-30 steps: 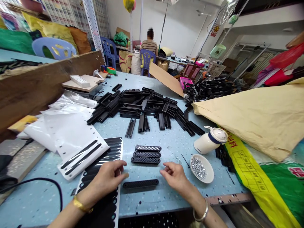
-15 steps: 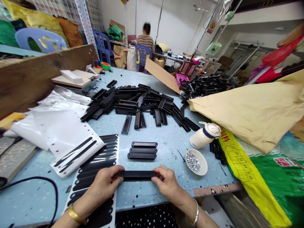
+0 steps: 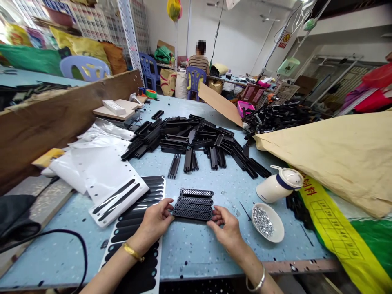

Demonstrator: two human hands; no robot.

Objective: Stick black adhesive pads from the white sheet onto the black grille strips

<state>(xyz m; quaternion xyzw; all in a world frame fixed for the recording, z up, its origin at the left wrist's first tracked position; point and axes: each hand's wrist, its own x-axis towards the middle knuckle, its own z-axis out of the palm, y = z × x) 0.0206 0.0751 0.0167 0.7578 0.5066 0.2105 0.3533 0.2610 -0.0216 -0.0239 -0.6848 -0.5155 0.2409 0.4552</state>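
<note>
Several black plastic bars with a mesh pattern lie in a stacked row on the table, the farthest bar (image 3: pixel 197 193) a little apart. The nearest mesh bar (image 3: pixel 192 214) lies against the others, its two ends between my hands. At its left end my left hand (image 3: pixel 157 216) has thumb and fingers closed in. My right hand (image 3: pixel 226 226) pinches round the right end, thumb low and fingers curled. Under my left forearm is a sheet of black strips (image 3: pixel 122 245). A white bowl of small silvery parts (image 3: pixel 280 228) sits right of my right hand.
Behind the row spreads a heap of black bars (image 3: pixel 174 143). A cream bottle (image 3: pixel 269 188) stands beyond the bowl. White film sheets (image 3: pixel 101 171) lie left, near a wooden board (image 3: pixel 70 108) and a black cable (image 3: pixel 78 237). Another person (image 3: pixel 197 61) sits far back.
Both hands have moved the mesh bar away from me, up against the row of other bars. The view has shifted, so the scene sits farther right and lower.
</note>
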